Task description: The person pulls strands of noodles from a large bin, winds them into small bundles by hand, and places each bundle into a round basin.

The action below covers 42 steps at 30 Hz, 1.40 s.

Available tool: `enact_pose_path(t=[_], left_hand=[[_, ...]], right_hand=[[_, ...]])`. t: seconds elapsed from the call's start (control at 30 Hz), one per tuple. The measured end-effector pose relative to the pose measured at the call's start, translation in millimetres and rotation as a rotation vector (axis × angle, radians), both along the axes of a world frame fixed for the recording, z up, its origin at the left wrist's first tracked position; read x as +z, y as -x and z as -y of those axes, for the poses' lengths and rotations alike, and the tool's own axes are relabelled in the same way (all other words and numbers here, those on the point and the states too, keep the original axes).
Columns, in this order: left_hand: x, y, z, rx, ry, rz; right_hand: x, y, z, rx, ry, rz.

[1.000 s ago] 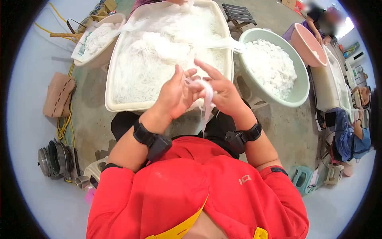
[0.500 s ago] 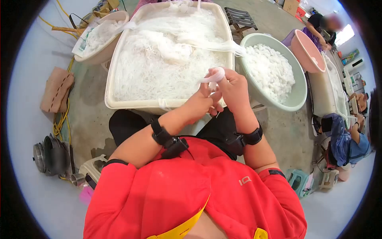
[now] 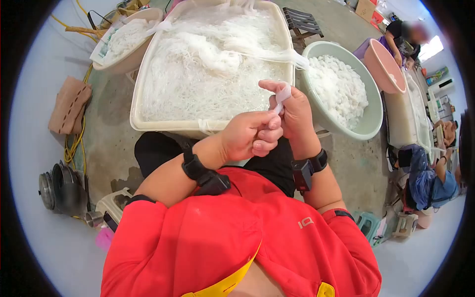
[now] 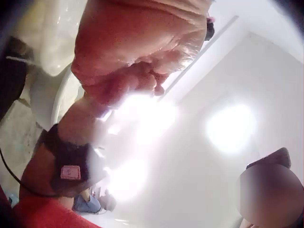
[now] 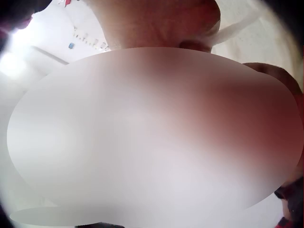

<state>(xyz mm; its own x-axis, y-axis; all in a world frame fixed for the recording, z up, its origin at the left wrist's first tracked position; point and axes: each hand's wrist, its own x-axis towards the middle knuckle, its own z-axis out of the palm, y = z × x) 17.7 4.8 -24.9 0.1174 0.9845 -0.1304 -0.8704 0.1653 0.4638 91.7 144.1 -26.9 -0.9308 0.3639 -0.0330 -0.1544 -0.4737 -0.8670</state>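
A: Why hold the white strip (image 3: pixel 282 95) up like that, right by the tub's (image 3: pixel 134 111) near corner?

B: Looks pinched tight in the left hand (image 3: pixel 251 136), fingers curled in. Runs from there to a loop on the right hand (image 3: pixel 298 116), mostly closed round it, one finger poking out. Can't tell which digit carries the loop. Probably held between both to keep it taut.

A: And past that?

B: Loose white strands (image 3: pixel 193 101) filling the tub, likely set close for easy reach. Green basin (image 3: pixel 379 111) just to the right, heaped with white bunches (image 3: pixel 339 91). Watch the bundle (image 3: pixel 293 57) draped over the rim between, maybe a snag.

A: Further out?

B: Folding stool (image 3: pixel 303 22), then pink basin (image 3: pixel 383 64) and another person (image 3: pixel 396 42).
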Motion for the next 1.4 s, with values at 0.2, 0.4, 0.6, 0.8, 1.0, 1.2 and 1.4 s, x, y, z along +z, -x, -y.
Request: enact_pose_path(t=[0.2, 0.4, 0.6, 0.8, 1.0, 1.2, 1.4], left_hand=[[8, 31, 5, 0.530, -0.022, -1.482], [6, 33, 2, 0.741, -0.084, -1.936], [-19, 11, -7, 0.611, -0.115, -0.395], [2, 3, 15, 0.386, -0.094, -0.719], [-10, 15, 8, 0.437, 0.037, -1.125], [1, 8, -2, 0.598, -0.178, -1.038], [14, 10, 4, 0.912, 0.015, -1.511]], right_hand=[[11, -5, 2, -0.096, -0.607, 0.069], [16, -5, 6, 0.015, -0.837, 0.179], [-4, 4, 6, -0.190, -0.653, -0.027], [13, -1, -13, -0.316, 0.098, -0.088], [11, -4, 0, -0.225, 0.067, -0.103], [23, -10, 8, -0.205, 0.086, -0.060], [9, -17, -2, -0.181, -0.122, 0.059]])
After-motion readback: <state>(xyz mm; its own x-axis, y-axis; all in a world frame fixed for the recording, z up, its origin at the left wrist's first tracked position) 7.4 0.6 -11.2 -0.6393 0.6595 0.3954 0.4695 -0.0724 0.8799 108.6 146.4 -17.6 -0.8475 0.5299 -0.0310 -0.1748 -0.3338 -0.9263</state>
